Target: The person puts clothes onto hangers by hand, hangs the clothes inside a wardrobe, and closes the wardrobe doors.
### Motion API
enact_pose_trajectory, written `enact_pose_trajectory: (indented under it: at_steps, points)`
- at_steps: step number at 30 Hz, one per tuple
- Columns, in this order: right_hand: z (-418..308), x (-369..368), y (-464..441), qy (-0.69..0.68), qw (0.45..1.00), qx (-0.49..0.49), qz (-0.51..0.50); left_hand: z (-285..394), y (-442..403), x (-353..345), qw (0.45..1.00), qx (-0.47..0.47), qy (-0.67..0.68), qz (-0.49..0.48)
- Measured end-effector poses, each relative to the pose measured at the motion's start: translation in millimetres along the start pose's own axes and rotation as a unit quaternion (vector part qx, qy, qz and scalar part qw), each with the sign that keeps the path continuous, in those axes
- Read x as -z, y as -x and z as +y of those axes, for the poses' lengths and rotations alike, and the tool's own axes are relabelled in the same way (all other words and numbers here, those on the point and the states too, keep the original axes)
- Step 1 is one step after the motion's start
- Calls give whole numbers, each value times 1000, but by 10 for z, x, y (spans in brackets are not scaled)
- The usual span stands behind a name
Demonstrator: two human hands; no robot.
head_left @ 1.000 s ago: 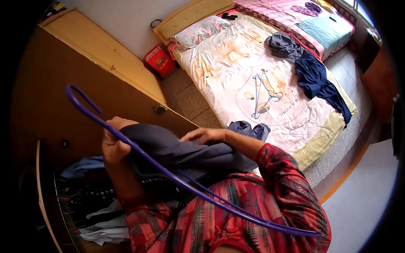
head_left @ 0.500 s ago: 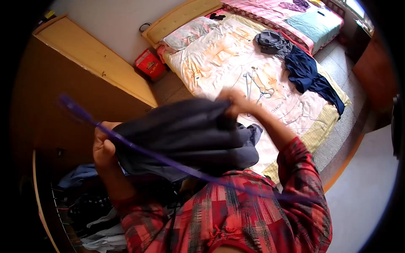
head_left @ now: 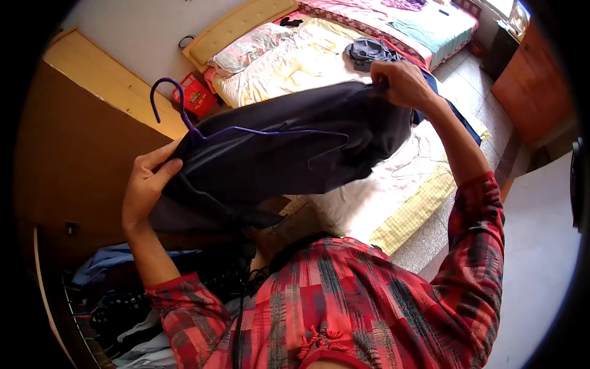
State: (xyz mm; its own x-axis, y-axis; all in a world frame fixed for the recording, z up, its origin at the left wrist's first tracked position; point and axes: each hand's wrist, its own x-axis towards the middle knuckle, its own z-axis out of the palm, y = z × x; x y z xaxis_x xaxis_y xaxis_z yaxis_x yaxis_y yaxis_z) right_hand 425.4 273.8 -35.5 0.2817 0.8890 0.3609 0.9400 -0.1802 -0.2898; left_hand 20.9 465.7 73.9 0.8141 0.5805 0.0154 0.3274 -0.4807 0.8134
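A dark grey garment (head_left: pixel 276 154) is stretched between my two raised hands. My left hand (head_left: pixel 150 178) pinches its left edge between thumb and fingers. At the garment's far right end, my right hand (head_left: pixel 396 83) is closed on the cloth. A purple hanger (head_left: pixel 246 129) lies against the garment, its hook standing up above the cloth near my left hand. Part of the hanger's right side is hard to make out against the dark fabric.
Beyond the garment is a bed (head_left: pixel 405 209) with a grey garment (head_left: pixel 372 52) on it. An open wardrobe (head_left: pixel 92 135) with clothes (head_left: pixel 117 261) stands at the left. A red box (head_left: pixel 195 95) sits by the headboard (head_left: pixel 246 31).
The garment has been raised and spread out, with my right hand moving up and right. The purple hanger has moved away from in front of my chest and now lies against the cloth.
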Motion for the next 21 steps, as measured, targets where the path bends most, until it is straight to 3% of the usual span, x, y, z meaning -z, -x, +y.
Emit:
enact_pose_trajectory:
  at_steps: [2, 4, 6, 8, 10, 12, 13, 14, 16, 18, 20, 21]
  points:
    - [83, -32, -80, -22, 997, -55, 56, 38, -60, -96, 1000, -14, -5, -7]
    - [68, 44, -144, -21, 997, -66, 38, 39, -121, -185, 999, -18, -33, 24]
    - [-3, 146, -213, -176, 971, -157, -23, 104, -160, -292, 997, -48, -56, 35]
    - [-22, 193, -210, -464, 871, -155, -35, 148, -161, -356, 984, -49, -128, 113]
    - [-173, 254, -199, -511, 848, -138, -32, 68, -195, -363, 977, -71, -152, 135]
    - [-509, 163, -164, -249, 952, -172, -44, 47, -204, -423, 965, -67, -176, 185]
    - [-637, -18, -147, -88, 992, -82, -45, 7, -220, -437, 960, -48, -190, 198]
    - [-655, -42, -164, -53, 991, -76, -101, -30, -227, -442, 959, -51, -193, 199]
    - [-554, 179, -320, -62, 988, -84, 117, -82, -275, -436, 933, -62, -251, 251]
    - [-577, 572, -348, -144, 933, -73, 322, -74, -305, -430, 933, -83, -217, 273]
    - [-889, 379, -276, -145, 885, -17, 442, 32, -304, -446, 920, -143, -220, 290]
    - [-784, 153, -332, -53, 918, 81, 385, 119, -288, -458, 919, -145, -220, 293]
